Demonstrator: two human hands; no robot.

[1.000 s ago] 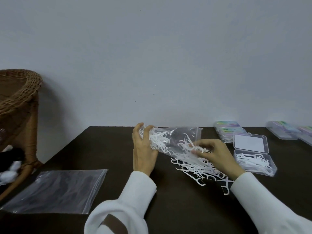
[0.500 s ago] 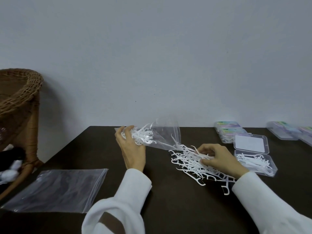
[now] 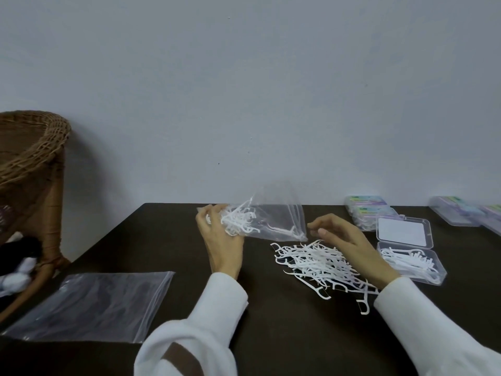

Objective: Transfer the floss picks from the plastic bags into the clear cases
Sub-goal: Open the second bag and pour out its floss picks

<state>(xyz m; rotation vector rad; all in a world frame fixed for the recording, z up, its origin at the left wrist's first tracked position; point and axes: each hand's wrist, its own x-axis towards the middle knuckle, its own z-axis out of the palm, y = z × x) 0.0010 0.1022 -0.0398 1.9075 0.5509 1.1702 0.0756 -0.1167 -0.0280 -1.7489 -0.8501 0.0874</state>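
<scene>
On a dark tabletop [image 3: 168, 240] seen from above the person's own hands, the left hand [image 3: 219, 240] sits just left of centre, at about 10 o'clock from the loose heap of floss picks [image 3: 317, 263]. Its fingers are curled round the bunched closed end of a clear plastic bag [image 3: 273, 218], which is held off the table with its mouth pointing toward 3 o'clock and sloping down. That tilt looks meant to let the remaining picks slide out; a clump [image 3: 238, 222] is bunched near the gripped end and one pick lies close to the mouth.

The right hand [image 3: 349, 242] hovers over the heap's far edge, at 3 o'clock from the bag mouth. Its fingers are loosely bent and hold nothing, close to the bag's lower corner without clearly touching it, probably ready to draw picks out or gather them.

At 3 o'clock from the heap, near it, an open clear case [image 3: 409, 263] lies with its lid [image 3: 404, 230] folded back toward 12 o'clock; some picks already rest inside. Closed cases [image 3: 368, 213] sit beyond it by the table's far edge, and more [image 3: 458, 215] toward 2 o'clock.

An emptied flat bag [image 3: 92, 305] lies at 8 o'clock, near the front left corner. A wicker chair [image 3: 35, 158] stands off the table's left edge. Bare table stretches between the flat bag and the heap, giving the left hand room to swing; the right hand's short path to the open case looks unobstructed.
</scene>
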